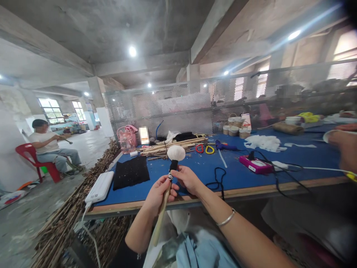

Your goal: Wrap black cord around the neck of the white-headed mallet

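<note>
A wooden stick with a white padded head [176, 153] is held tilted over the table's front edge, head up and bare end toward my lap. Below the head it has a black wrap [173, 165] and a band of black-and-white striped winding. My left hand [159, 193] is closed around the stick just under the striped part. My right hand [189, 179] pinches at the winding, its thumb and fingertips on the black wrap; whether it also holds a cord end is too small to tell. Left of the stick lies a black cloth [131, 172]; to the right, a loose black cord [218, 181].
On the blue table [158, 171] are a white power bank [100, 187], wooden sticks [184, 143], red- and yellow-handled scissors [209, 150], a glue gun [227, 146], white fluff [264, 143] and a magenta power strip [256, 165]. Another person's arm [344, 143] reaches in at right; someone sits far left.
</note>
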`<state>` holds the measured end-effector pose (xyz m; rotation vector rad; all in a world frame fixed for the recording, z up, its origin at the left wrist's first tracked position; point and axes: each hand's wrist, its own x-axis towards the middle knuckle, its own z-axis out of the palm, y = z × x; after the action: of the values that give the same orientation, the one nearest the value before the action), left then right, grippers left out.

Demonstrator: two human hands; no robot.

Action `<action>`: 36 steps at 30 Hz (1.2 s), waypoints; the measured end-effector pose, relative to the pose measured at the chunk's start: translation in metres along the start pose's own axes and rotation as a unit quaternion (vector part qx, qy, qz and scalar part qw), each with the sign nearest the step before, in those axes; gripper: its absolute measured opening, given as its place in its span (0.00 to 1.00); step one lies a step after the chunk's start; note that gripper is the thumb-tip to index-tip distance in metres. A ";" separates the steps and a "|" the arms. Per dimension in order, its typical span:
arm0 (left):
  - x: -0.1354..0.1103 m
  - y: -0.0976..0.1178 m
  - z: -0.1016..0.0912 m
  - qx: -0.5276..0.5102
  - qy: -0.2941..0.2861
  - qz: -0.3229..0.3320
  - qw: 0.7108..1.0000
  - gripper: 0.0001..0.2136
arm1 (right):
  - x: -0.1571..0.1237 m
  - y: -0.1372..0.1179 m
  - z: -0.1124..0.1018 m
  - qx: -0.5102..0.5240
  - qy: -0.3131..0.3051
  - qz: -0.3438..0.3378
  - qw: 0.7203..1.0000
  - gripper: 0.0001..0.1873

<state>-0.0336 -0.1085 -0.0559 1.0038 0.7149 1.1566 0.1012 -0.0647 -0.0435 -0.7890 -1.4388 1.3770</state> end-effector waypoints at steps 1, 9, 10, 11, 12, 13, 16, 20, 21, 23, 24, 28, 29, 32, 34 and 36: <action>0.002 0.000 0.000 0.043 0.004 -0.001 0.999 0.18 | 0.001 0.001 0.000 -0.009 0.008 -0.006 1.000 0.18; 0.024 -0.002 -0.006 0.242 0.085 0.118 0.959 0.14 | 0.007 0.010 0.002 -0.020 0.026 -0.016 0.999 0.19; 0.024 -0.002 -0.007 0.221 0.077 0.118 0.965 0.14 | 0.006 0.010 0.002 -0.017 0.025 -0.019 0.999 0.19; 0.024 -0.001 -0.008 0.198 0.074 0.118 0.970 0.15 | 0.005 0.009 0.002 -0.012 0.026 -0.020 0.999 0.19; 0.023 0.000 -0.009 0.176 0.078 0.118 0.974 0.16 | 0.003 0.008 0.002 -0.010 0.028 -0.020 0.999 0.19; 0.021 0.001 -0.009 0.158 0.083 0.117 0.977 0.16 | 0.002 0.008 0.002 -0.012 0.029 -0.019 0.999 0.18; 0.018 0.005 -0.009 0.126 0.090 0.108 0.982 0.17 | 0.000 0.005 0.000 -0.030 0.027 -0.019 0.999 0.16; 0.017 0.005 -0.008 0.124 0.083 0.106 0.983 0.18 | -0.001 0.003 -0.002 -0.002 0.036 -0.011 0.999 0.16; 0.018 0.004 -0.008 0.127 0.085 0.110 0.982 0.18 | -0.001 0.003 -0.002 0.021 0.035 -0.004 0.999 0.16; 0.019 0.001 -0.008 0.136 0.089 0.121 0.979 0.18 | -0.001 0.002 -0.003 0.074 0.021 0.015 0.997 0.17; 0.019 0.000 -0.008 0.139 0.093 0.128 0.978 0.19 | -0.001 0.002 -0.003 0.099 0.013 0.023 0.995 0.17; 0.019 -0.001 -0.008 0.138 0.100 0.142 0.975 0.19 | 0.000 0.004 -0.003 0.130 0.004 0.030 0.991 0.16; 0.018 -0.001 -0.008 0.132 0.100 0.140 0.976 0.19 | 0.000 0.004 -0.003 0.117 0.006 0.029 0.993 0.16; 0.017 0.003 -0.009 0.107 0.085 0.124 0.983 0.19 | 0.002 0.006 -0.001 0.074 0.011 0.025 0.997 0.16; 0.016 0.006 -0.009 0.098 0.072 0.111 0.986 0.19 | 0.003 0.007 0.000 0.057 0.015 0.022 0.998 0.17; 0.015 0.007 -0.009 0.099 0.059 0.102 0.988 0.18 | 0.004 0.008 0.001 0.049 0.013 0.023 0.998 0.17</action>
<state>-0.0400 -0.0916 -0.0527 1.2038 0.8477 1.3495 0.0979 -0.0598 -0.0506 -0.7783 -1.3293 1.4550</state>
